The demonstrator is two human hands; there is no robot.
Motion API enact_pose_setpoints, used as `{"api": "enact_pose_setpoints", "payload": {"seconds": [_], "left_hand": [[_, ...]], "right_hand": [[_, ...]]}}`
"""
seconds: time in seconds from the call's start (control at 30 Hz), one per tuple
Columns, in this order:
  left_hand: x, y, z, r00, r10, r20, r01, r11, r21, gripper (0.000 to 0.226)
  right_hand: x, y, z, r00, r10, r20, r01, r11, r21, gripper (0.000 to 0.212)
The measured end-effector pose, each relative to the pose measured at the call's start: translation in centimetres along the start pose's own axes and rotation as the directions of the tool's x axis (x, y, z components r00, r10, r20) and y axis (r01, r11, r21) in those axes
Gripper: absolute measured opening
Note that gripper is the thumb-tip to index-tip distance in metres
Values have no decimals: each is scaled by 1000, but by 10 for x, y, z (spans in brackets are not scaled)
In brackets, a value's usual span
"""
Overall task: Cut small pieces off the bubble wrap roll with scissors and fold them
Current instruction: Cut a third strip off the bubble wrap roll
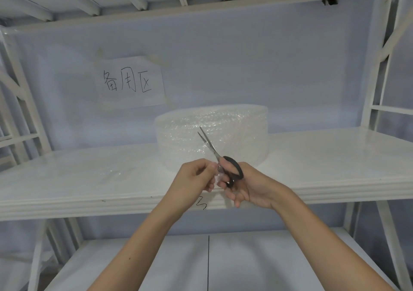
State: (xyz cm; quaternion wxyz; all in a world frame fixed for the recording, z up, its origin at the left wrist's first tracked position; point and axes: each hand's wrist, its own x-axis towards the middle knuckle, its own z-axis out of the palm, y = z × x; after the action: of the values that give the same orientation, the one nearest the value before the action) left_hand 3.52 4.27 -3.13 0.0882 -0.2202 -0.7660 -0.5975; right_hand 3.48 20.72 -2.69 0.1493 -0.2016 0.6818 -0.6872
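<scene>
1 roll [212, 134]; right hand [248, 185] grips 1 scissors [223, 163], left hand [194, 179] pinches 1 piece [219, 174].

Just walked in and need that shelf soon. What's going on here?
A person stands at a white shelf working with bubble wrap. The right hand holds black-handled scissors, blades slightly apart and pointing up. The left hand pinches a small clear piece of bubble wrap between both hands. The bubble wrap roll sits behind them on the shelf.
</scene>
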Motion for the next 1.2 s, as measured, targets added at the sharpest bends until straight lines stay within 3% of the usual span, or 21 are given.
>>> {"api": "enact_pose_setpoints", "payload": {"seconds": [0.2, 0.3, 0.47, 0.57, 0.7, 0.77, 0.87, 0.93, 1.0, 1.1, 1.2], "left_hand": [[-6, -2, -2, 1000, -13, 9, 13, 998, 59, 32], [-10, -6, -7, 999, -42, -29, 43, 999, 33, 29], [-11, -12, -20, 989, -89, -118, 87, 996, -27, 25], [-11, -14, -27, 985, -89, -150, 82, 995, -54, 24], [-10, -16, -28, 985, -97, -142, 89, 994, -62, 23], [-11, -17, -26, 987, -99, -130, 91, 994, -63, 23], [-12, -18, -25, 988, -103, -116, 95, 993, -74, 23], [-13, -19, -26, 988, -103, -113, 94, 992, -81, 23], [-14, -19, -25, 988, -102, -116, 91, 991, -94, 22], [-15, -18, -23, 987, -96, -131, 80, 989, -122, 21], [-16, -18, -23, 987, -84, -137, 66, 989, -131, 19]], "right_hand": [[9, -7, 1, 992, -85, -98, 65, 980, -189, 40], [8, -13, 5, 973, -163, -162, 137, 977, -161, 34], [1, -25, -2, 848, -270, -456, 253, 962, -99, 48], [-8, -20, -25, 784, -273, -557, 123, 949, -291, 41], [-15, -10, -53, 807, -179, -563, -170, 843, -511, 53], [-17, -9, -60, 812, -126, -570, -221, 837, -500, 54], [-20, -11, -63, 796, -105, -596, -184, 896, -404, 43], [-22, -13, -63, 746, -147, -649, -123, 928, -351, 32], [-23, -12, -66, 670, -181, -720, -118, 932, -344, 35], [-24, -9, -71, 585, -187, -789, -259, 879, -400, 44], [-24, -5, -73, 555, -237, -797, -429, 740, -518, 49]]}}
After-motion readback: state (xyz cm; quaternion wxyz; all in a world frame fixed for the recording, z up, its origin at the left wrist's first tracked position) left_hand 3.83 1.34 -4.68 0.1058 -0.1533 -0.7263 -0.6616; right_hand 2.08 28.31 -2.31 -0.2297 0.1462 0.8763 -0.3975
